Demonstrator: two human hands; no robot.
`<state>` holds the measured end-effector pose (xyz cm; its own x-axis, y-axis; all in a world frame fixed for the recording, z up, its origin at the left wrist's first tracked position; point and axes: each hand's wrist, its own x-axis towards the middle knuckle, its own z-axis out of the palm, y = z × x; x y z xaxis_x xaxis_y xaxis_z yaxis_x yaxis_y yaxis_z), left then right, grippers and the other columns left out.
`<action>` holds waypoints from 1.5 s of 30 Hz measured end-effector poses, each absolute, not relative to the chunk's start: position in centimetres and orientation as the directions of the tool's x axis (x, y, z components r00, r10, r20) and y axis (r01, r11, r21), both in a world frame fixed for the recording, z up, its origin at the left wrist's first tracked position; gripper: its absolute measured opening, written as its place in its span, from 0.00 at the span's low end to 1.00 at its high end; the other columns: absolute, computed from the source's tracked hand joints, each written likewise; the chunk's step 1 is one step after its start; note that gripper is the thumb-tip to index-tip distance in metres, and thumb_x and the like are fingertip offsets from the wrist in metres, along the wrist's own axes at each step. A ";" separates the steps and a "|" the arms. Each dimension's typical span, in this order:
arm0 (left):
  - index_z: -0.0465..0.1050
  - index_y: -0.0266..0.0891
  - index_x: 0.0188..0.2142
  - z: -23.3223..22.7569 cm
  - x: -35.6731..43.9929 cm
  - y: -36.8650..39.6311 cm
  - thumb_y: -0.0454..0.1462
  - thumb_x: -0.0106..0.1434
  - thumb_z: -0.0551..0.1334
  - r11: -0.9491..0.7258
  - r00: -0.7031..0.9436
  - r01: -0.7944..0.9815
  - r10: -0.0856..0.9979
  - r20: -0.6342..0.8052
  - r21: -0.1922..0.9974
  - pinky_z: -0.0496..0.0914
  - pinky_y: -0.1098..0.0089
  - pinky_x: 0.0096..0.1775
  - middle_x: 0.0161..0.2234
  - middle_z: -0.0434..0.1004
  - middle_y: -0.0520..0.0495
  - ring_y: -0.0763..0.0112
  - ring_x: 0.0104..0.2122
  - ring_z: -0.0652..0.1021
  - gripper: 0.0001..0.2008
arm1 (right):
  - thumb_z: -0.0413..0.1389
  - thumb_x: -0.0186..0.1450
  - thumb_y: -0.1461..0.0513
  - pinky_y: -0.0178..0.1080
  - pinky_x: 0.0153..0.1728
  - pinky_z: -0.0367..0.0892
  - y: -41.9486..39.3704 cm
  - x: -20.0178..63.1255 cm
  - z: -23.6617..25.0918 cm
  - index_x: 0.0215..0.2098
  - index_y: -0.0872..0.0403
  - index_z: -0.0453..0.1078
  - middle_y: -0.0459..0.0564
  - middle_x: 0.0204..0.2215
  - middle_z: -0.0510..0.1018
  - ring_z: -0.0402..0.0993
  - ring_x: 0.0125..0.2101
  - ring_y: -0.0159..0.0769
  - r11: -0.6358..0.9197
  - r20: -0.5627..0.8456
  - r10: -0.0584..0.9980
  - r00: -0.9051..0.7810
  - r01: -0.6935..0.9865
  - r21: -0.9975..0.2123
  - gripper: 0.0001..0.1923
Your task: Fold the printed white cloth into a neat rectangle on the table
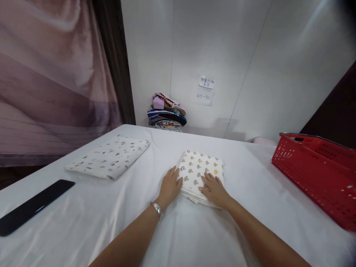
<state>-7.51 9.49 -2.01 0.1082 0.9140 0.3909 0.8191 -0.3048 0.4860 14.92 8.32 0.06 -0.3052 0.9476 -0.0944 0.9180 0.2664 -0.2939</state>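
Observation:
A folded white cloth (198, 167) printed with grey mushroom-like shapes lies flat in front of me, its layers showing along the near edge. My left hand (170, 185) rests at its left edge, fingers stretched forward and the thumb touching the cloth. On the cloth's right part, my right hand (215, 189) lies flat with the fingers spread. Neither hand grips anything. Farther left, a second folded white cloth (111, 155) with small grey marks lies apart from both hands.
A white-covered table (133, 222) carries everything near me. At left lies a flat black object (33, 204); at right stands a red perforated basket (317, 167). Folded fabrics (167, 113) are stacked beyond the far edge, by a wall with paper notes (205, 91). A pinkish curtain (55, 74) hangs left.

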 end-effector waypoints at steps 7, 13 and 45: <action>0.59 0.34 0.58 -2.1 -7.2 9.4 0.37 0.64 0.49 -0.225 0.098 0.821 0.961 0.259 0.525 0.61 0.61 0.53 0.52 0.70 0.40 0.62 0.52 0.69 0.23 | 0.37 0.67 0.47 0.51 0.60 0.34 15.3 14.4 2.7 0.64 0.55 0.47 0.54 0.66 0.42 0.32 0.64 0.43 0.224 0.156 0.969 -0.193 0.949 -0.220 0.33; 0.58 0.34 0.58 -2.0 -7.3 9.3 0.37 0.63 0.49 -0.213 0.105 0.835 0.967 0.234 0.508 0.60 0.62 0.53 0.53 0.68 0.40 0.62 0.52 0.68 0.24 | 0.39 0.67 0.49 0.52 0.59 0.39 19.2 16.1 -1.5 0.62 0.54 0.52 0.56 0.63 0.52 0.43 0.63 0.45 0.107 0.099 0.990 -0.098 0.990 -0.093 0.29; 0.68 0.42 0.48 -1.1 -6.7 7.9 0.46 0.62 0.53 -0.199 0.122 0.683 0.980 0.158 0.703 0.64 0.68 0.35 0.35 0.74 0.48 0.66 0.33 0.73 0.18 | 0.53 0.53 0.63 0.45 0.48 0.66 16.2 22.0 -2.1 0.57 0.56 0.61 0.53 0.51 0.72 0.70 0.48 0.44 -0.004 0.159 0.967 0.198 0.639 -0.769 0.32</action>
